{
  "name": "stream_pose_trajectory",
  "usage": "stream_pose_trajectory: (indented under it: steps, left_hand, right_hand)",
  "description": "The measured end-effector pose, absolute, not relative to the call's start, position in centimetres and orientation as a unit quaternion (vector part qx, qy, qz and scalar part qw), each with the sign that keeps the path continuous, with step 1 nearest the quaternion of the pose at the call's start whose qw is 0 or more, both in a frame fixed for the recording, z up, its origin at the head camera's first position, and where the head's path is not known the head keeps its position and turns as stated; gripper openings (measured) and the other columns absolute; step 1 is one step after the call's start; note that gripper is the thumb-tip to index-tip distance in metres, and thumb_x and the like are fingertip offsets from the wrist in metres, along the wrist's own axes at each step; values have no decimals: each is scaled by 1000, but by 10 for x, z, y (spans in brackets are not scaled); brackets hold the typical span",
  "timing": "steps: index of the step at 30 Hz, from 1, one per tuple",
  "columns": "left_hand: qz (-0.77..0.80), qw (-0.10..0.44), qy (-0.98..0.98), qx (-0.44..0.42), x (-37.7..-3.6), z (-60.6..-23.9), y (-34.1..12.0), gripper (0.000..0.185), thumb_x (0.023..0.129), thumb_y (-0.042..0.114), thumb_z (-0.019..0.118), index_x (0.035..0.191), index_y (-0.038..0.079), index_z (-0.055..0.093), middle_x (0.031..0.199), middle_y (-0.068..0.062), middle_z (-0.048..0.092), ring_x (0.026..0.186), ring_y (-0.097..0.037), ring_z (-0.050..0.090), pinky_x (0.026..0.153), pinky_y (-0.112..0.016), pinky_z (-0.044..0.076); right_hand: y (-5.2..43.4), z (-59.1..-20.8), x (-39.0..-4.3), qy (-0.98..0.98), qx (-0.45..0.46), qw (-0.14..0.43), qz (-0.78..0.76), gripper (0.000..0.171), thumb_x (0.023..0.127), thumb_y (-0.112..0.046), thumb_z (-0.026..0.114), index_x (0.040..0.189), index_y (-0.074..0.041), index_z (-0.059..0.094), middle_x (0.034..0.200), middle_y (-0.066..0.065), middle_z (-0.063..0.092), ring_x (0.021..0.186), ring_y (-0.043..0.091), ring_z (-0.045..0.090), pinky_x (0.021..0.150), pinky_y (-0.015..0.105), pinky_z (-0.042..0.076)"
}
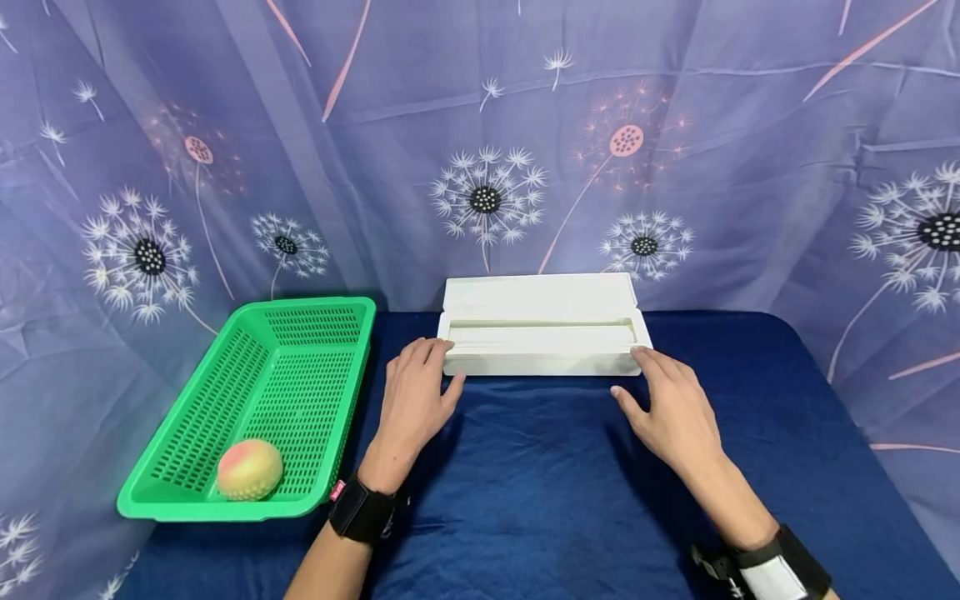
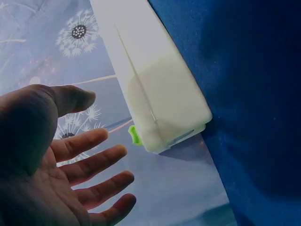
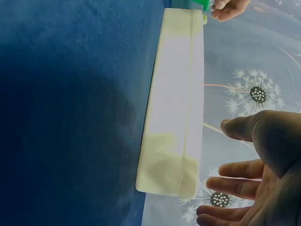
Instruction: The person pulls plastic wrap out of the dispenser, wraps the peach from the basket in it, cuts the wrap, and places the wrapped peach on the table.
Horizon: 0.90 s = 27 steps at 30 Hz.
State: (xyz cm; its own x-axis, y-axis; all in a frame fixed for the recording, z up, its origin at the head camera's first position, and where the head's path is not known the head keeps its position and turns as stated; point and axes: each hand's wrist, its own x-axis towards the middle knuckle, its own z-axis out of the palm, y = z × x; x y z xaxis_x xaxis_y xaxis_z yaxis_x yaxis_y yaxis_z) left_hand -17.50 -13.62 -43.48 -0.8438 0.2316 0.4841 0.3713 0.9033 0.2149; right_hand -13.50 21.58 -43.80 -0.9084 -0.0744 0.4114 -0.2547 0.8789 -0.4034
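White, smooth and rectangular, a long box (image 1: pixel 543 364) lies on the dark blue cloth (image 1: pixel 540 483), ahead of the person and between the bare left hand (image 1: pixel 415 392) and bare right hand (image 1: pixel 675 408). Its long axis runs left to right across the body, so each hand has one end: left hand by the near left corner, right hand by the near right; neither is plainly closer. Both hands have fingers loosely spread, gripping nothing; whether any fingertip touches the box, I cannot tell.
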Motion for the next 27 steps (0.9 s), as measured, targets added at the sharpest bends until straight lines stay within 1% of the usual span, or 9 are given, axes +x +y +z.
stream_pose_trajectory:
  steps: [4, 10, 16, 21, 27]
  left_hand:
    - [-161, 219, -949, -159, -183, -437, -134, 39, 97, 22, 80, 133, 9, 69, 135, -11, 68, 135, -38, 55, 106, -60, 45]
    - [-165, 199, -953, -155, -195, -439, -132, 35, 101, 23, 76, 133, 11, 70, 136, -9, 67, 134, -36, 54, 106, -59, 43]
    - [-168, 202, -951, -162, -205, -442, -132, 31, 102, 22, 75, 131, 12, 72, 134, -9, 68, 131, -36, 55, 104, -58, 44]
    - [-155, 206, -950, -174, -212, -444, -131, 29, 104, 23, 73, 131, 13, 72, 132, -9, 69, 129, -35, 56, 104, -58, 43]
    - [-148, 205, -950, -180, -218, -448, -132, 27, 104, 26, 72, 128, 14, 73, 131, -8, 69, 127, -34, 56, 104, -58, 42]
  right_hand:
    - [214, -439, -144, -946, 86, 203, 236, 60, 93, -18, 81, 145, 3, 59, 146, 28, 58, 134, 54, 50, 109, 67, 39]
    - [215, -443, -156, -942, 91, 211, 245, 52, 96, -11, 74, 144, 5, 59, 145, 28, 59, 134, 54, 49, 110, 65, 38]
    - [213, -445, -166, -938, 107, 223, 245, 48, 98, -4, 70, 143, 7, 59, 144, 28, 60, 133, 53, 50, 112, 63, 37]
    - [213, -447, -178, -933, 122, 241, 239, 44, 95, 7, 64, 139, 10, 62, 139, 30, 62, 130, 52, 52, 113, 60, 36]
    - [215, -451, -193, -935, 114, 235, 238, 41, 94, 11, 56, 135, 11, 63, 136, 31, 63, 128, 52, 52, 113, 60, 36]
